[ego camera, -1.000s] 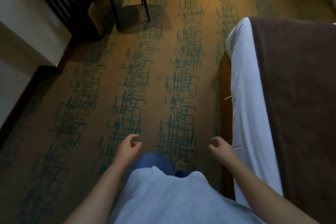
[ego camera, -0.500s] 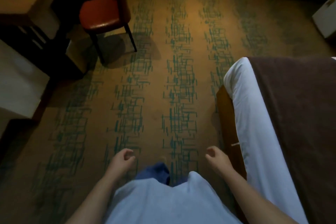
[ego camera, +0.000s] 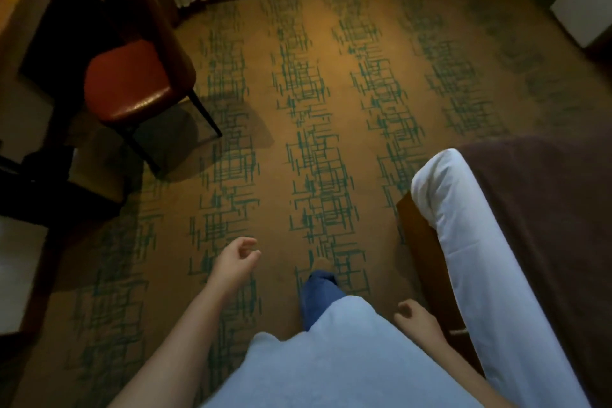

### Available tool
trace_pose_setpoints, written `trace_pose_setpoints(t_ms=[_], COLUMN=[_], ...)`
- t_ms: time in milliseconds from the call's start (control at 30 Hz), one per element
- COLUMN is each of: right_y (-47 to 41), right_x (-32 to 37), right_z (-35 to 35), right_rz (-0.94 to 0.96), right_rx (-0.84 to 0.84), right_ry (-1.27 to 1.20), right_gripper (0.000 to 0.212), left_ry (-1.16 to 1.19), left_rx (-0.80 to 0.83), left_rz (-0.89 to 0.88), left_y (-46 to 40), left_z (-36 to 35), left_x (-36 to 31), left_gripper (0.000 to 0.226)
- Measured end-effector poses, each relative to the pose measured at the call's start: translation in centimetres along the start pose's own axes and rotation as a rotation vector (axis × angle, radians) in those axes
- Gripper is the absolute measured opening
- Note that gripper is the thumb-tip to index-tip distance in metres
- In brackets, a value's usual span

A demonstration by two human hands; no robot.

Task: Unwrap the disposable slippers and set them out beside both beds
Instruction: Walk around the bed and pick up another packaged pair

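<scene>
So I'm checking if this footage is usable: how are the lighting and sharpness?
Head view: dim and warm, brightest on the carpet centre, dark at the corners; the chair casts a soft shadow; wide-angle bending at the edges; both hands slightly soft.

Light blue top [ego camera: 331, 364], darker blue trousers [ego camera: 319, 295] (arms bare).
</scene>
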State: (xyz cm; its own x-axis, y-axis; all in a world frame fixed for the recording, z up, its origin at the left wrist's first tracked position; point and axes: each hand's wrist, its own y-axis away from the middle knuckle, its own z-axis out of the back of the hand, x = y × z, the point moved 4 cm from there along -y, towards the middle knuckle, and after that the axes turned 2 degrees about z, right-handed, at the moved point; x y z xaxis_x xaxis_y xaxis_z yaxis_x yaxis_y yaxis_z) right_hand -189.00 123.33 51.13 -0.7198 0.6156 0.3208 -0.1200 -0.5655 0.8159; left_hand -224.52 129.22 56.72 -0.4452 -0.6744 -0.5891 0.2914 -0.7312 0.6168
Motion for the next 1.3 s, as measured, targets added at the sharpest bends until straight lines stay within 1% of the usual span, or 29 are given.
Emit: trace_pose_setpoints(t_ms=[100, 200, 300, 400, 533, 600, 700, 833, 967, 1133, 1233, 1300], right_y=[-3.9, -7.8, -11.2, -14.8, -18.9, -20.8, -22.5, -24.2, -25.0, -27.6, -31.2, -34.4], right_x=[7.5, 14.8, 21.3, 26.4, 30.2, 31.6, 32.7, 33.2, 32.0, 30.1, 29.8, 30.2], right_z=[4.6, 9.5, 14.0, 18.1, 22.4, 24.8, 27.3, 29.2, 29.7, 31.0, 34.2, 37.5], right_rz=[0.069, 0.151, 0.222, 0.226, 0.195, 0.157, 0.069, -0.039, -0.174, -0.332, -0.382, -0.38], right_rx=[-0.041, -0.081, -0.1, -0.135, -0.186, -0.216, -0.239, -0.279, -0.31, -0.302, -0.344, -0.354], right_ry=[-0.017, -0.016, -0.014, -0.042, -0.1, -0.145, -0.231, -0.364, -0.557, -0.651, -0.703, -0.721], right_gripper=[0.041, 0.041, 0.039, 0.036, 0.037, 0.037, 0.037, 0.035, 0.033, 0.032, 0.032, 0.033], left_ry=[-0.067, -0.055, -0.035, -0.039, -0.073, -0.086, -0.153, -0.308, -0.39, -0.44, -0.44, -0.46], left_rx=[0.018, -0.012, 0.009, 0.055, 0.113, 0.14, 0.18, 0.262, 0.359, 0.454, 0.472, 0.497], left_rz=[0.023, 0.048, 0.075, 0.089, 0.079, 0.068, 0.05, -0.09, -0.216, -0.305, -0.33, -0.345], left_y=[-4.2, -8.7, -13.0, -17.8, -24.7, -28.9, -34.6, -41.1, -44.6, -48.9, -51.4, -53.2], left_z=[1.7, 3.2, 3.4, 2.8, 2.0, 2.2, 3.2, 2.3, -0.9, -6.0, -9.6, -11.8], left_x=[-2.9, -6.1, -9.5, -12.4, -16.8, -20.1, -26.1, -36.0, -45.9, -55.7, -60.2, -62.8], left_gripper=[0.03, 0.028, 0.025, 0.026, 0.032, 0.035, 0.03, 0.032, 0.03, 0.028, 0.029, 0.029])
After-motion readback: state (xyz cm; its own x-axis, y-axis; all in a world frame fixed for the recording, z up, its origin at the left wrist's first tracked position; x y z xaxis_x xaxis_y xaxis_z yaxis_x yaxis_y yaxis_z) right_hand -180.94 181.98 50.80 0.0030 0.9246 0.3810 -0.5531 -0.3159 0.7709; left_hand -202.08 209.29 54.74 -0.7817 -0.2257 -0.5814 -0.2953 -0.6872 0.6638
